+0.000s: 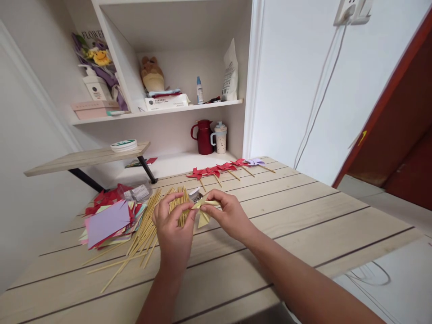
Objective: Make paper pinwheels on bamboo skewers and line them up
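My left hand (173,225) and my right hand (227,212) meet over the wooden table (303,216), both pinching a pale yellow folded paper piece (204,211) that looks like a pinwheel. A loose bundle of thin wooden sticks (145,234) lies just left of and under my left hand. A stack of coloured paper squares (108,220), purple on top, sits further left. A row of finished red pinwheels on sticks (216,171), with one purple pinwheel (255,162) at its right end, lies at the table's far side.
A small clear box (137,192) sits behind the paper stack, and a small container (195,194) peeks out behind my hands. A raised wooden shelf (84,158) carries a tape roll. Wall shelves hold a red jug (203,137), a cup, bottles and boxes.
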A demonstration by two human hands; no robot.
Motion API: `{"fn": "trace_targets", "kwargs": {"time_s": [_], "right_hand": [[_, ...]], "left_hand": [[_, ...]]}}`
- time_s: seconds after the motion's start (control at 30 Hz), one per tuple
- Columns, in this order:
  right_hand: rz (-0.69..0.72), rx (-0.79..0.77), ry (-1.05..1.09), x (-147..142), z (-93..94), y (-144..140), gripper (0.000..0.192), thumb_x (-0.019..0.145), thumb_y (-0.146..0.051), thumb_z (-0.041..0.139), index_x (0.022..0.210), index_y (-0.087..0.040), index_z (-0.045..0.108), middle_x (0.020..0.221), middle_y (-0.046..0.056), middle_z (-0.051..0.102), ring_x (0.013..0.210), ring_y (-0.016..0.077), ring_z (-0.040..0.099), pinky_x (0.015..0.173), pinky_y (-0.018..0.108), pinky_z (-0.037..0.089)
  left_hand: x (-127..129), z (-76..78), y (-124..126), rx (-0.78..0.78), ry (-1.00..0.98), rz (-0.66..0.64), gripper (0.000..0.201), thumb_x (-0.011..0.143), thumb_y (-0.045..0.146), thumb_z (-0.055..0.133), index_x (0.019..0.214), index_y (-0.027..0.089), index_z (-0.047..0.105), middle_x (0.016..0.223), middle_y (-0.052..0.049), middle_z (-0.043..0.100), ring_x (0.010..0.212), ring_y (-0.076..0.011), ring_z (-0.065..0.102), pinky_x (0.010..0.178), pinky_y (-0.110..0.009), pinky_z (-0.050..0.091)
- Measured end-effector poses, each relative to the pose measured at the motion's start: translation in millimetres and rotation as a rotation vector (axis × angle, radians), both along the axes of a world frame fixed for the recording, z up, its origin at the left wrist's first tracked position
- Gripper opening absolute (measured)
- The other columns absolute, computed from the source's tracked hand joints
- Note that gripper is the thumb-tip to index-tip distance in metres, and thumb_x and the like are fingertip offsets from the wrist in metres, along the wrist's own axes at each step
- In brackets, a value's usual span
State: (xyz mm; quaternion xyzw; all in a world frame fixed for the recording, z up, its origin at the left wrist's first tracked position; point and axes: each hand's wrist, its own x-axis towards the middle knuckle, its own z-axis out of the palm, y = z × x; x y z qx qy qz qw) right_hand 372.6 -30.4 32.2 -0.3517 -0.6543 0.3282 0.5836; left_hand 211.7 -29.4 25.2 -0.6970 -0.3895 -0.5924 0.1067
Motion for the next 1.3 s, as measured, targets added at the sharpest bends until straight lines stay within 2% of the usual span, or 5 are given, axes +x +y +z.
{"fn": "trace_targets", "kwargs": {"time_s": [0.47, 0.83, 0.97, 1.1, 1.3], "right_hand": [[-0.046, 0.070, -0.028, 2.2, -1.1, 1.1, 0.011, 0.086, -0.031, 0.069, 0.083, -0.021, 0.067, 0.080, 0.000, 0.068, 0.076, 0.0167, 0.062, 0.073, 0.029, 0.048], [-0.226, 0.675, -0.089, 9.0, 2.7, -6.3, 0.021, 0.091, -0.011, 0.058, 0.091, -0.026, 0.072, 0.081, 0.004, 0.072, 0.078, 0.0206, 0.065, 0.082, 0.043, 0.052], [-0.231, 0.619, -0.071, 8.5, 1.9, -7.0, 0.025, 0.088, -0.005, 0.058, 0.092, -0.027, 0.071, 0.082, 0.002, 0.072, 0.081, 0.0202, 0.065, 0.082, 0.040, 0.052], [-0.237, 0.383, -0.006, 10.5, -2.6, -5.3, 0.020, 0.083, -0.008, 0.060, 0.086, -0.025, 0.071, 0.085, 0.003, 0.072, 0.082, 0.0205, 0.065, 0.076, 0.036, 0.052], [-0.215, 0.020, 0.212, 13.7, -9.4, 9.1, 0.010, 0.078, -0.030, 0.073, 0.081, -0.021, 0.071, 0.080, 0.003, 0.069, 0.072, 0.0183, 0.060, 0.065, 0.030, 0.048]], "left_hand": [[3.0, 0.0, -4.5, -0.002, -0.003, -0.038, 0.004, 0.087, 0.023, 0.066, 0.088, 0.024, 0.070, 0.095, -0.004, 0.066, 0.093, -0.0216, 0.064, 0.086, -0.042, 0.049], [-2.2, 5.9, -17.9, 0.087, -0.018, -0.150, 0.032, 0.091, 0.041, 0.062, 0.119, 0.026, 0.065, 0.116, -0.008, 0.061, 0.112, -0.0257, 0.058, 0.103, -0.046, 0.043], [-11.6, 10.7, -16.8, 0.064, -0.383, -0.113, 0.037, 0.100, 0.044, 0.040, 0.114, 0.021, 0.066, 0.107, -0.008, 0.066, 0.108, -0.0237, 0.061, 0.099, -0.042, 0.046], [-36.3, 12.4, 0.5, -0.060, -0.777, 0.132, 0.028, 0.096, 0.040, 0.052, 0.099, 0.018, 0.069, 0.085, -0.003, 0.067, 0.081, -0.0173, 0.063, 0.081, -0.033, 0.050], [-73.0, 4.1, 22.1, -0.225, -0.780, 0.260, 0.030, 0.091, 0.041, 0.053, 0.097, 0.018, 0.071, 0.080, -0.002, 0.068, 0.071, -0.0162, 0.062, 0.074, -0.031, 0.051]]}}
